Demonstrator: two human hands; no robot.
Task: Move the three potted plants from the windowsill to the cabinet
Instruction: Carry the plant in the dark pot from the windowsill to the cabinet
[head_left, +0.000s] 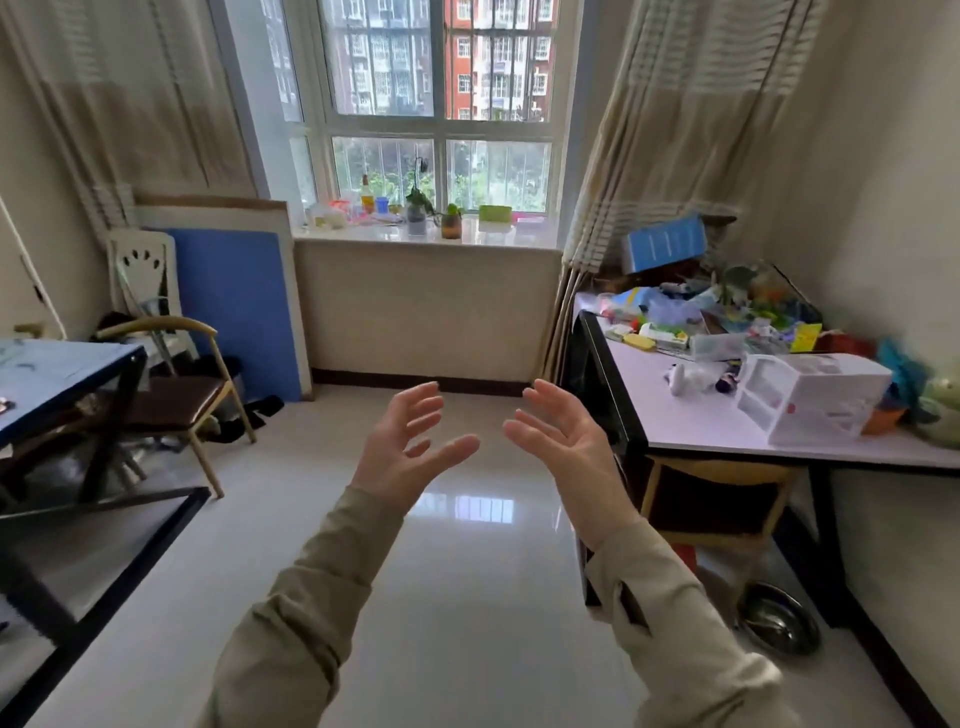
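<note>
On the white windowsill (498, 240) across the room stand two potted plants that I can make out: a taller plant in a clear glass pot (416, 214) and a small plant in a brown pot (452, 223) just right of it. A green box-like container (495, 213) sits further right; I cannot tell whether it holds a plant. My left hand (408, 447) and my right hand (563, 441) are raised in front of me over the floor, palms facing each other, fingers spread, holding nothing. No cabinet is recognisable in view.
Bottles and small items (358, 210) clutter the sill's left part. A cluttered white table (727, 415) with a white drawer box (810, 397) stands at the right. At the left stand a blue table (57, 374) and a chair (176, 395). A shiny tiled floor (457, 571) leads to the window; a metal bowl (776, 618) lies under the right table.
</note>
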